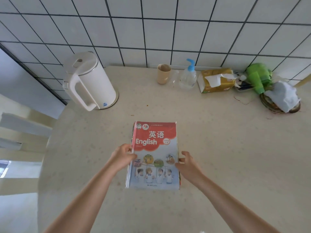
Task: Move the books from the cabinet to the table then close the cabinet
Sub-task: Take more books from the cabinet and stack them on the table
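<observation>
Already a flat stack of paper schoolbooks topped by a red-and-blue English cover (pixel 154 155) lies near-centre on the pale speckled table (pixel 218 140). The left hand (pixel 122 156) pinches its left edge, and the right hand (pixel 186 163) sits at the right edge with loosely curled fingers barely touching. The cabinet is out of view, so closing it likely remains.

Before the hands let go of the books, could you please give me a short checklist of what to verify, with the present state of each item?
1. Stack of books lies flat on the table: ok.
2. Stack sits well inside the table edge: ok on the left and far sides; the near edge is out of view, so cannot tell.
3. Books squared up: not ok, lower books stick out slightly along the left edge.
4. Left hand grips the left edge, right hand touches the right edge with curled fingers: ok for straightening.
5. Kettle and cup stand clear of the stack: ok.
6. Cabinet closed: cannot tell, it is not in view.
</observation>
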{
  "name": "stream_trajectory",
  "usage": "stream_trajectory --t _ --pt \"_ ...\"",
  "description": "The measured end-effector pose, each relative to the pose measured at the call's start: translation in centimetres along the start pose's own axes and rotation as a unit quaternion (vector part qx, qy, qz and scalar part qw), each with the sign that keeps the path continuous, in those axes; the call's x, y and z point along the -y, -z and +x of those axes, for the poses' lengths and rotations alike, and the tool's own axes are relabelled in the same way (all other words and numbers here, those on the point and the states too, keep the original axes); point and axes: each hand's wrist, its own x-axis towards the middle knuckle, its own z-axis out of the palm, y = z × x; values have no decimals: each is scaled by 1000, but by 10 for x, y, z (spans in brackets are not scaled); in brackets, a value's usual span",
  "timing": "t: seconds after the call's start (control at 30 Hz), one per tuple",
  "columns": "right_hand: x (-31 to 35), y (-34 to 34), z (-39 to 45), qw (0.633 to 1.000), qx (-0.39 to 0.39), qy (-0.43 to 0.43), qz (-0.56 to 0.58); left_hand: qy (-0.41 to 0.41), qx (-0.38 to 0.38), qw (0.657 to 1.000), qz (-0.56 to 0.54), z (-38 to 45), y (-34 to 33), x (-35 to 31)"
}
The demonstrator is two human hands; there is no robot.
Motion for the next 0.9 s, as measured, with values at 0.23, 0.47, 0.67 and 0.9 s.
stream_trajectory --t 0.23,0.47,0.67,0.9 --pt "-41 15 -59 996 -77 36 -8 -62 22 998 3 -41 -17 -10" --pt "-86 12 -120 981 -192 20 -4 -178 172 969 24 -87 -65 -17" --pt "-139 -27 -179 954 -286 -82 48 -265 226 928 129 -107 -115 7" --pt "-210 -87 -265 894 -356 -210 174 -300 320 866 239 -148 -181 17"
